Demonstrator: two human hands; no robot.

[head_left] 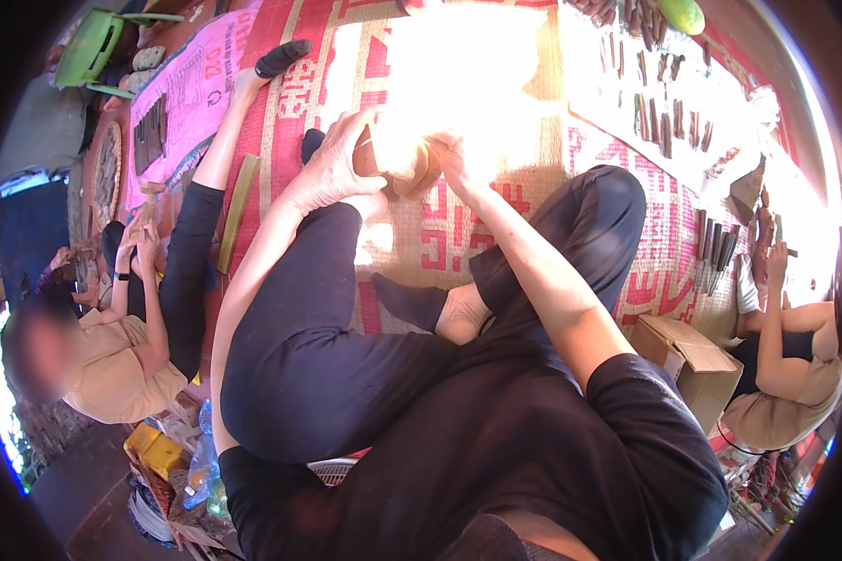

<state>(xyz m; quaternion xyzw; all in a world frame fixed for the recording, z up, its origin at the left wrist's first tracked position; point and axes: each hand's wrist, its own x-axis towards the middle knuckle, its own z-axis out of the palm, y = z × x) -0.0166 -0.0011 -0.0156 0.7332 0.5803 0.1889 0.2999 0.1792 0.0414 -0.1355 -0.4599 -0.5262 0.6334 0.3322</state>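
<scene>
Over red-and-cream woven mat [664, 224], gripping brown rounded piece [404, 168] between curled left hand [332, 170] and right hand [455, 161]; at right, brown cardboard box [706, 393], cannot tell contents.

Glaring light [477, 56] floods part of a red-and-straw mat [444, 243], a green seat [89, 49] at upper left.

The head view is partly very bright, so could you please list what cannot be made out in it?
All in the head view:
Brown object: upper outline, washed out by glare.
Left hand and right hand: exact fingertip contact, lost in glare.
Mat: upper-middle pattern, bleached by glare.
Co-worker at left: face, blurred.
Green round thing: top, cut off by the upper edge.
</scene>
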